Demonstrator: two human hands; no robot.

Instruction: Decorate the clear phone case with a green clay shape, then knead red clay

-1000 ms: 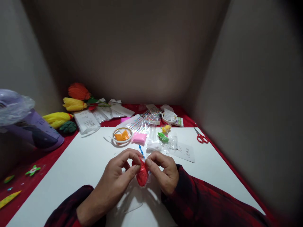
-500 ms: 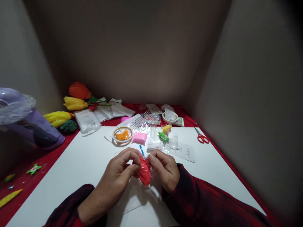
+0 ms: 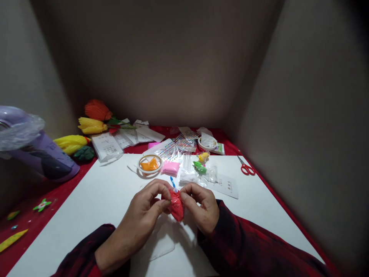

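Note:
Between my hands is a small clear packet of red modelling clay, held above the white board. My left hand pinches its left edge with thumb and forefinger. On the opposite edge, my right hand has its thumb and fingertips closed. A blue pointed tool lies just beyond the packet, its lower end hidden. Below my hands a clear plastic sheet rests on the board. Past the fingers are a pink clay packet, an orange clay packet within a tape roll, and a green clay packet.
Red-handled scissors lie near the right edge of the white board. A purple bucket stands at the left beside artificial flowers. Gem sticker sheets and white packages lie at the back.
Both hands keep their pinch on the red packet. Its lower end has lifted slightly, and the hands have barely shifted.

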